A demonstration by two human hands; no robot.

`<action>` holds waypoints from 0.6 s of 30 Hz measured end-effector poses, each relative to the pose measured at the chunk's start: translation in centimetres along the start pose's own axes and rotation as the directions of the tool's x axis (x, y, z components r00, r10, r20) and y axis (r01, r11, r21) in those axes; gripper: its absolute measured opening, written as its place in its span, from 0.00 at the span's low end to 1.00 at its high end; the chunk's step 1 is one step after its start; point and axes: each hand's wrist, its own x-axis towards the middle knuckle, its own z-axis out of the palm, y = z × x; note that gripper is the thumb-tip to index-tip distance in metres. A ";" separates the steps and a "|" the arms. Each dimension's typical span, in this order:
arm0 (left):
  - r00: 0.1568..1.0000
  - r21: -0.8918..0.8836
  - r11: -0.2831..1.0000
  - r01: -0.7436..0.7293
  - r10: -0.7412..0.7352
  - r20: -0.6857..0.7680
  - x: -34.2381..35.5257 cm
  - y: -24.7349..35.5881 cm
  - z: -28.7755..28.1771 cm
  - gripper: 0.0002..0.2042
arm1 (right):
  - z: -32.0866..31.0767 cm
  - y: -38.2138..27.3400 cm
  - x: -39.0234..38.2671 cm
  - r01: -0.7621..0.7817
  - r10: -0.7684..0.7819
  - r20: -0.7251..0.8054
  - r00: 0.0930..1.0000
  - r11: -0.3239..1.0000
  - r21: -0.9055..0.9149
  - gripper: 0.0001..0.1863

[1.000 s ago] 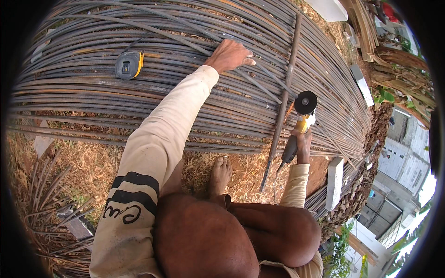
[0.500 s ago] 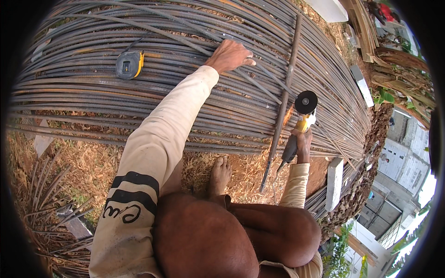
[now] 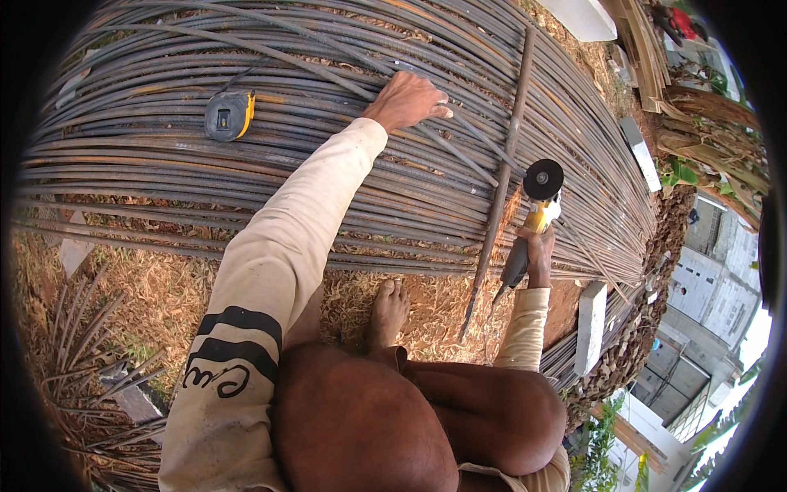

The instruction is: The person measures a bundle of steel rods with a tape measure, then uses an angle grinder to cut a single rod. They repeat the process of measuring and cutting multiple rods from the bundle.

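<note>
My right hand (image 3: 539, 248) is closed around a yellow and black angle grinder (image 3: 537, 220). Its dark cutting disc (image 3: 543, 179) points away from me, at the end of a steel rebar (image 3: 479, 138) just past a thicker crossing rod (image 3: 510, 143). Orange sparks stream from the disc back toward me. Farther left, my left hand (image 3: 407, 100) is closed on that same rebar, knuckles up, and pins it over the bed of rebars (image 3: 328, 176). A grey and yellow tape measure (image 3: 229, 116) lies on the bars to the left.
The crossing rod runs over the rebars and ends near my bare foot (image 3: 388, 314). White blocks (image 3: 590, 326) stand at the right. Cut rods (image 3: 82, 385) lie in a tangle at lower left. Dry straw covers the soil. Buildings (image 3: 697, 303) rise far right.
The spray of sparks has grown longer and denser toward me. My hands and the angle grinder have barely shifted.
</note>
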 end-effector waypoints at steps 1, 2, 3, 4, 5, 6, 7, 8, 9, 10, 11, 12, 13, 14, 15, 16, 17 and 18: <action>1.000 -0.003 1.000 -0.002 0.001 -0.010 -0.1 -0.1 0.0 0.27 | 0.2 -0.2 -0.2 -0.006 0.006 -0.002 1.000 1.000 -0.017 0.24; 1.000 -0.009 1.000 -0.010 0.009 -0.021 0.0 -0.1 0.0 0.27 | -0.1 0.3 -0.1 -0.001 0.001 0.002 1.000 1.000 0.007 0.24; 0.999 -0.016 1.000 -0.017 0.017 -0.033 0.0 0.0 0.1 0.27 | -0.4 0.8 0.0 0.005 -0.005 0.007 1.000 1.000 0.031 0.24; 0.999 -0.022 1.000 -0.019 0.018 -0.035 0.1 0.1 0.1 0.27 | -0.7 1.3 0.0 0.010 -0.011 0.011 1.000 0.998 0.055 0.23; 0.999 -0.024 1.000 -0.014 0.013 -0.037 0.0 0.0 0.0 0.27 | -0.5 1.1 -0.1 -0.008 0.008 0.019 1.000 0.999 0.033 0.23; 0.999 -0.026 1.000 -0.008 0.007 -0.038 -0.1 -0.1 0.0 0.27 | -0.4 0.9 -0.2 -0.027 0.026 0.026 0.999 1.000 0.011 0.23; 1.000 -0.017 1.000 -0.004 0.003 -0.028 -0.2 -0.2 -0.1 0.26 | -0.3 0.7 -0.4 -0.044 0.045 0.033 0.998 0.999 -0.011 0.23; 1.000 -0.011 1.000 -0.006 0.006 -0.021 -0.1 0.0 -0.2 0.26 | -0.5 1.2 -0.5 -0.024 0.024 0.031 0.999 1.000 -0.003 0.23; 1.000 -0.007 1.000 -0.011 0.011 -0.016 0.1 0.2 -0.3 0.26 | -0.9 2.1 -0.4 -0.002 0.002 0.026 1.000 1.000 0.005 0.23; 1.000 -0.008 1.000 -0.020 0.020 -0.021 0.3 0.4 -0.4 0.26 | -1.4 2.8 -0.3 0.019 -0.019 0.020 1.000 1.000 0.012 0.23; 1.000 -0.004 1.000 -0.018 0.018 -0.022 0.2 0.3 -0.3 0.26 | -1.0 2.6 -0.5 0.018 -0.018 0.004 1.000 1.000 0.009 0.23; 1.000 0.001 1.000 -0.017 0.017 -0.024 0.1 0.2 -0.2 0.26 | -0.6 2.4 -0.7 0.017 -0.017 -0.013 1.000 1.000 0.005 0.24; 1.000 -0.003 1.000 -0.013 0.013 -0.026 0.0 0.0 -0.2 0.26 | -0.2 2.1 -0.7 0.016 -0.016 -0.030 0.999 1.000 0.002 0.24; 1.000 -0.008 1.000 -0.013 0.013 -0.027 0.0 0.0 -0.1 0.26 | -0.2 1.8 -0.8 -0.009 0.010 -0.020 1.000 1.000 0.007 0.24; 1.000 -0.013 1.000 -0.014 0.013 -0.028 0.0 0.0 -0.1 0.26 | 0.0 1.4 -0.8 -0.035 0.035 -0.009 0.999 0.999 0.012 0.24; 1.000 -0.014 1.000 -0.007 0.006 -0.020 -0.1 -0.1 0.0 0.26 | 0.1 0.9 -0.7 -0.060 0.060 0.002 0.998 0.998 0.017 0.25; 1.000 -0.017 1.000 -0.002 0.001 -0.011 0.0 -0.1 -0.1 0.26 | 0.0 0.6 -0.6 -0.048 0.047 0.015 0.999 0.999 0.024 0.25; 1.000 -0.019 1.000 0.004 -0.004 -0.003 0.0 0.0 -0.2 0.26 | 0.0 0.3 -0.5 -0.035 0.034 0.029 0.999 0.999 0.031 0.25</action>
